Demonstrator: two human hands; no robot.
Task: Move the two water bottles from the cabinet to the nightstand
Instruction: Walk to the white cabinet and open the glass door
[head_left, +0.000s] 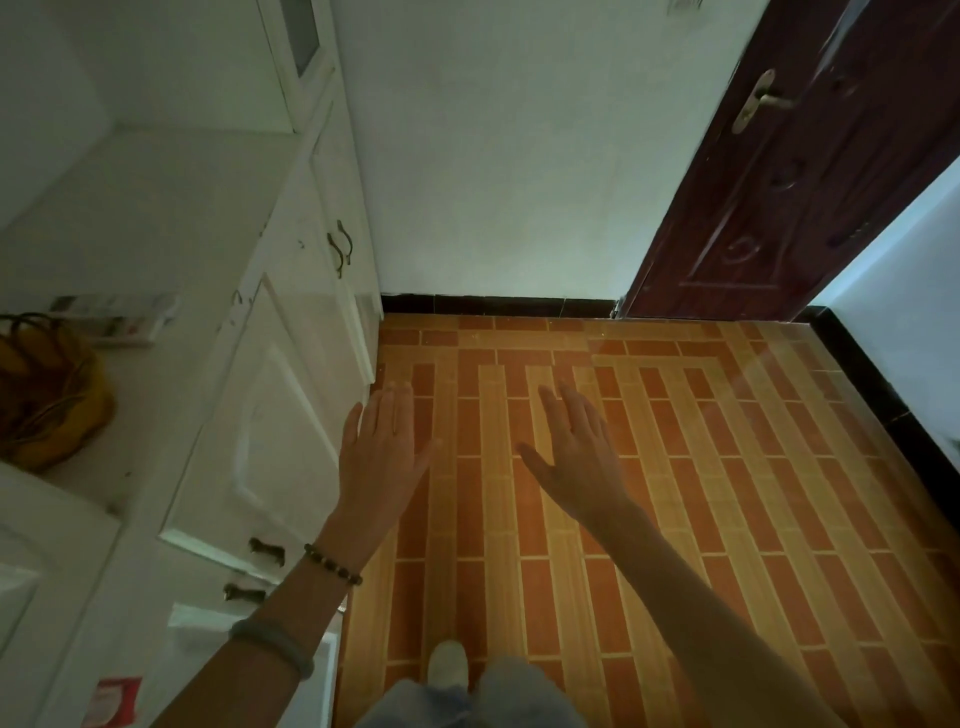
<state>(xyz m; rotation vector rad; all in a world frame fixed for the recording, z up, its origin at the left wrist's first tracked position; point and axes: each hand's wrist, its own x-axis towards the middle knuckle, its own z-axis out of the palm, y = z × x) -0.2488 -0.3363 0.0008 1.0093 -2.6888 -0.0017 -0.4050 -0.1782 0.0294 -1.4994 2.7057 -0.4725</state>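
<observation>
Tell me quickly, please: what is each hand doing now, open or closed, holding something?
Left hand: open, fingers spread, holding nothing.
Right hand: open, fingers spread, holding nothing.

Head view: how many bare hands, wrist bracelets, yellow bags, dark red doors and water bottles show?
Bare hands: 2, left hand, right hand, both open
Wrist bracelets: 2, dark beaded bracelet, pale green bangle
Yellow bag: 1
Dark red panelled door: 1
Water bottles: 0
Total: 6
</observation>
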